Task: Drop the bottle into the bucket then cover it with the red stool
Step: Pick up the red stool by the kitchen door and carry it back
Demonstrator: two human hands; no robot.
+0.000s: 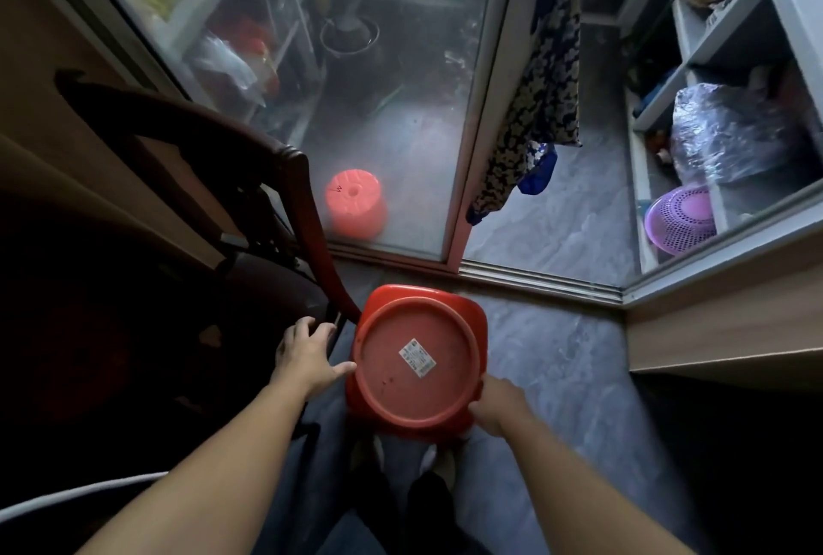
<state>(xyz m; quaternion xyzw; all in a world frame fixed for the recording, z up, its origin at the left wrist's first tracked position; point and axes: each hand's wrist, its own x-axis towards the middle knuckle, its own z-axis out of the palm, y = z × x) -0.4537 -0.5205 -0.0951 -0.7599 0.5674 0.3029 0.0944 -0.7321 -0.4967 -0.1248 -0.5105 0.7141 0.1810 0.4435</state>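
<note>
The red stool stands on the grey floor right in front of my feet. I look down on its round seat, which has a white sticker in the middle. My left hand is at the stool's left side, fingers spread and the thumb tip touching the rim. My right hand is curled over the seat's lower right edge. Neither a bucket nor a bottle is visible; whatever is under the stool is hidden.
A dark wooden chair stands close on the left, its leg touching the stool's far left corner. A glass sliding door is ahead, with a second red stool behind it. Patterned cloth hangs at the open doorway. Shelves line the right.
</note>
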